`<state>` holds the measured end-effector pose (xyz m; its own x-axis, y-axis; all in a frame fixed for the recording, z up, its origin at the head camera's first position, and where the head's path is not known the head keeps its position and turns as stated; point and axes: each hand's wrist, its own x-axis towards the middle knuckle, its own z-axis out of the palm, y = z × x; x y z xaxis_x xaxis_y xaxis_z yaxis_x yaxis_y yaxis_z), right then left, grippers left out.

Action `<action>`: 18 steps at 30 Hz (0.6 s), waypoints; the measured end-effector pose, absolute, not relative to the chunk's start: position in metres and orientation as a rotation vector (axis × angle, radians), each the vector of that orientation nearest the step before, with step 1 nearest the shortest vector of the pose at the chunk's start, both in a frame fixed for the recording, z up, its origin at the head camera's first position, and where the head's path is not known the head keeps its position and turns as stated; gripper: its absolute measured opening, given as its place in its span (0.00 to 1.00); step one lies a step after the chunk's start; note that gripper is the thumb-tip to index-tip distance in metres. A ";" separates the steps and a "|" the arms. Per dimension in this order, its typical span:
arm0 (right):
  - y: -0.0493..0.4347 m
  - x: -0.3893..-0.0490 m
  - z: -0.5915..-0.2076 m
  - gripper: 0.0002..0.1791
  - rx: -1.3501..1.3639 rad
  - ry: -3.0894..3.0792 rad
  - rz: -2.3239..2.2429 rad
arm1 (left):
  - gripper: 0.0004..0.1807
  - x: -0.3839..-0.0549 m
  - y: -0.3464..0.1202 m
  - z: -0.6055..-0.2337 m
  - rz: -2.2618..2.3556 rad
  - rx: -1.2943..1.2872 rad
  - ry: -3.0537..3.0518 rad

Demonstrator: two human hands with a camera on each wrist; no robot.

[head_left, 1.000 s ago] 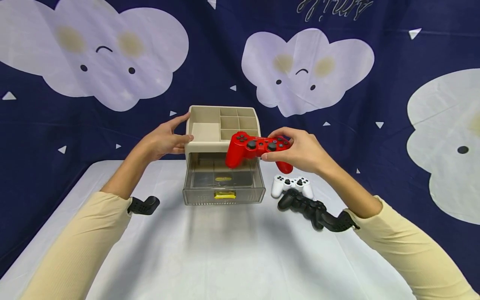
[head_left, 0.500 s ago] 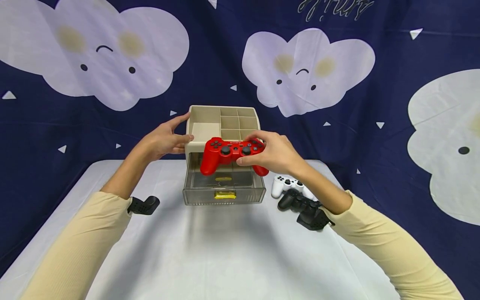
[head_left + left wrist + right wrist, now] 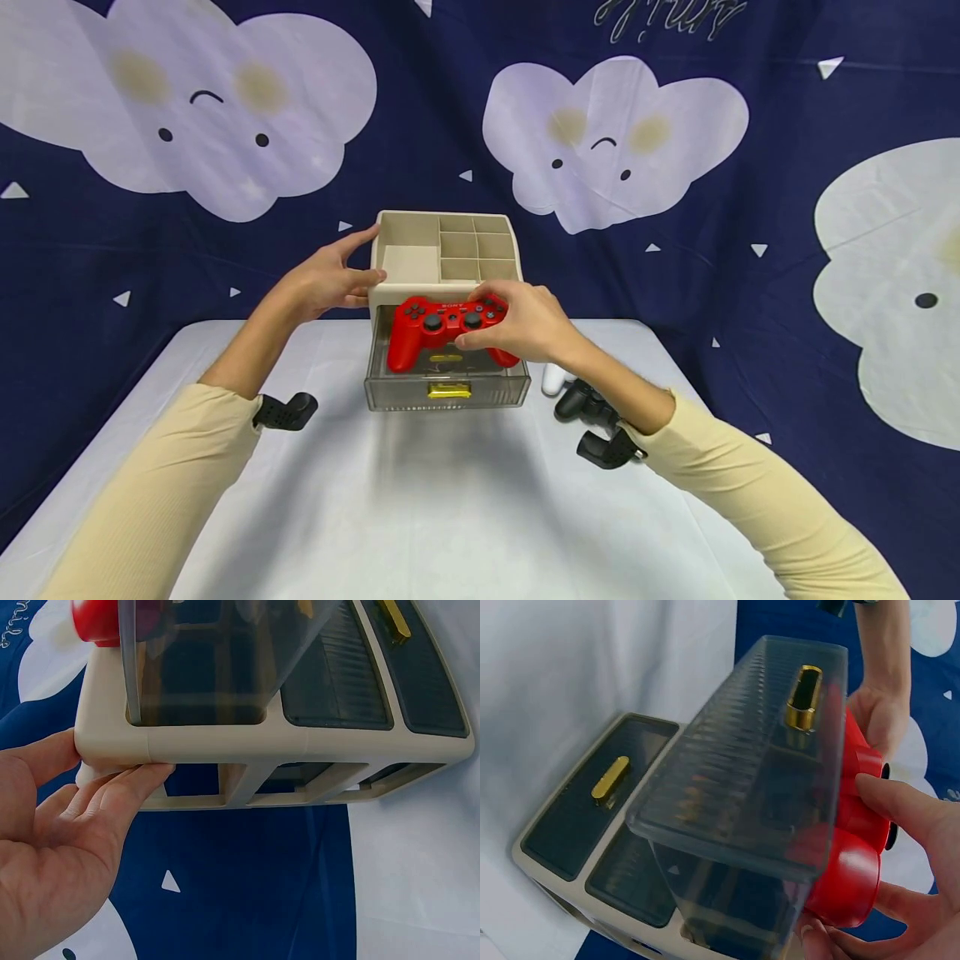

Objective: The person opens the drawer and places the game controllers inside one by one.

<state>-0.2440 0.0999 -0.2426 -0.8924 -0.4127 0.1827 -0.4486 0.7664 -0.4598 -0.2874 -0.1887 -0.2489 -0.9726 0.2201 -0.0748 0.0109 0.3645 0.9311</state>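
The right hand [image 3: 527, 321] pinches the controller [image 3: 408, 336] over the pulled-out drawer [image 3: 401, 393] of the cabinet [image 3: 386, 293], whose left side the left hand [image 3: 322, 279] grips, thumb over the rim, apparently to steady it.

the red controller [image 3: 453, 317] reads "sony", the blue backdrop [image 3: 435, 108] a cut-off "smile".

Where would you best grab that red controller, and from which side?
I'd pinch the red controller across its right end, coming from the person's right, as the right hand does: thumb on the face, fingers at the far edge. That end looks slim enough to pinch, while the left hand is at the left side of the organizer.
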 end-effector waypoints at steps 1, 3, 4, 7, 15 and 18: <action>0.099 -0.244 -0.244 0.30 0.711 -2.884 0.763 | 0.47 -0.287 -0.189 -0.249 1.662 0.207 2.432; 0.097 -0.245 -0.247 0.30 0.724 -2.884 0.744 | 0.47 -0.287 -0.189 -0.248 1.662 0.209 2.430; 0.096 -0.245 -0.248 0.30 0.731 -2.884 0.733 | 0.47 -0.287 -0.190 -0.249 1.661 0.207 2.430; 0.094 -0.246 -0.253 0.30 0.745 -2.885 0.703 | 0.47 -0.288 -0.190 -0.249 1.665 0.203 2.426; 0.089 -0.246 -0.262 0.30 0.731 -2.870 0.624 | 0.48 -0.289 -0.190 -0.250 1.672 0.215 2.421; 0.089 -0.246 -0.264 0.30 0.730 -2.870 0.599 | 0.48 -0.288 -0.189 -0.251 1.669 0.216 2.427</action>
<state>-0.2459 0.0888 -0.2640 -0.8765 -0.4335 0.2093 -0.4810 0.8054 -0.3464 -0.2885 -0.1893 -0.2506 -0.9716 0.2252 -0.0721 0.0133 0.3564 0.9342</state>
